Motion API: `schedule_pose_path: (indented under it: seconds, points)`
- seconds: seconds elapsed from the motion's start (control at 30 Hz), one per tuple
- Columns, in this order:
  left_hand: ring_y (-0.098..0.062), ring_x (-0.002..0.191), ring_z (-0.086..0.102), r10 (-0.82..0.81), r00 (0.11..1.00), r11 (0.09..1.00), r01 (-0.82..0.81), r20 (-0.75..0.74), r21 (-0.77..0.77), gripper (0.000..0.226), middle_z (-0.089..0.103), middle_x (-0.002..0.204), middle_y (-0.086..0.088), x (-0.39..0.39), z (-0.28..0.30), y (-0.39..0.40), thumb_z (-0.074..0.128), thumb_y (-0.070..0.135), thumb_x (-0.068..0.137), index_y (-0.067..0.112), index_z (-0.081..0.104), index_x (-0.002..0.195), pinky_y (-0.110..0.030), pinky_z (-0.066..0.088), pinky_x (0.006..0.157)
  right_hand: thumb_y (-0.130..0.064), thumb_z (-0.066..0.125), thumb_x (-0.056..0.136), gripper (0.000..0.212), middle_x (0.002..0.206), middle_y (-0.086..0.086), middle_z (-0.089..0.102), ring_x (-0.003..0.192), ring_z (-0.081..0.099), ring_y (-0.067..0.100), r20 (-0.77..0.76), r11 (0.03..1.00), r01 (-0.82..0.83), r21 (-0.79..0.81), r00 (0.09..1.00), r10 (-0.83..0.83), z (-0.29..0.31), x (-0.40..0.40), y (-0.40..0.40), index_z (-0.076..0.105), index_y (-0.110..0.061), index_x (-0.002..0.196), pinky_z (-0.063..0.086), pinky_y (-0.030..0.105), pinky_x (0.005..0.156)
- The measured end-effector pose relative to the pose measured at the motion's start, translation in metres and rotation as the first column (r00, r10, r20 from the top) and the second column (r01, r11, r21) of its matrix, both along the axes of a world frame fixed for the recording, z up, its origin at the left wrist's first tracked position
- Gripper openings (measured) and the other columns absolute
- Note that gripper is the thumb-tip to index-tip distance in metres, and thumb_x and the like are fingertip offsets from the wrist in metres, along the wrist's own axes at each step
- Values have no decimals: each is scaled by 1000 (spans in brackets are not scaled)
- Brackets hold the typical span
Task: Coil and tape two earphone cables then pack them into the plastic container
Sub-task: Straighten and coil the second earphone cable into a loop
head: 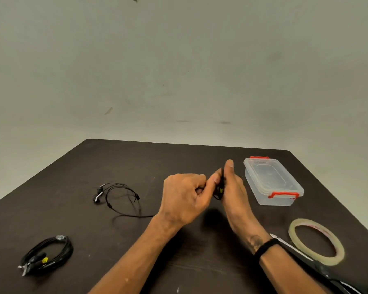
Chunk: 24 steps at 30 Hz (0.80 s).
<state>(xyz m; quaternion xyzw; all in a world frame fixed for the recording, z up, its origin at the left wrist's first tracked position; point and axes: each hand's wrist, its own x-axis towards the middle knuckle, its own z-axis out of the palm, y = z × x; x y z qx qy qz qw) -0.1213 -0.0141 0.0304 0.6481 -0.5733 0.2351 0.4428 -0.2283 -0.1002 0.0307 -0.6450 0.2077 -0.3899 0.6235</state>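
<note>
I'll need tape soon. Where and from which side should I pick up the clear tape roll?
Pinch the rim of the clear tape roll at its left edge, thumb through the open centre. It lies flat on the dark table, and black scissors lie against its near side, so come from above.

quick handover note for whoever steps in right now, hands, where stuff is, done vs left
Left hand pinches the loose earphone cable; right hand holds the loops wound so far.
Coiled, taped earphone lies at the table's near left.
Plastic container, lid on, far right; tape roll and scissors near right.
Done: one coil taped.
Left: finish winding, tape it, open container, pack both.
</note>
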Motion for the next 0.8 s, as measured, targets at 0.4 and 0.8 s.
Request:
schedule_pose_path:
  seconds: [0.4, 0.8]
  points:
    - [-16, 36, 37, 79, 979, 984, -108, -190, -144, 62, 36, 39, 6, 20, 8, 4, 60, 34, 103, 14, 39, 48, -36, 32, 39, -88, 6, 88, 97, 56, 3, 48, 53, 38, 17, -205, 844, -516, 148, 819, 536, -8, 6, 16, 60, -9, 73, 36, 35, 64]
    - [-13, 45, 40, -125, 690, 990, 130, -713, -48, 62, 43, 44, 5, 7, -6, -4, 58, 39, 104, 20, 43, 47, -42, 41, 49, -98, 24, 83, 106, 85, 26, 63, 76, 60, 36, 495, 404, -864, 301, 504, 708, 19, -12, 11, 57, 2, 102, 47, 51, 88]
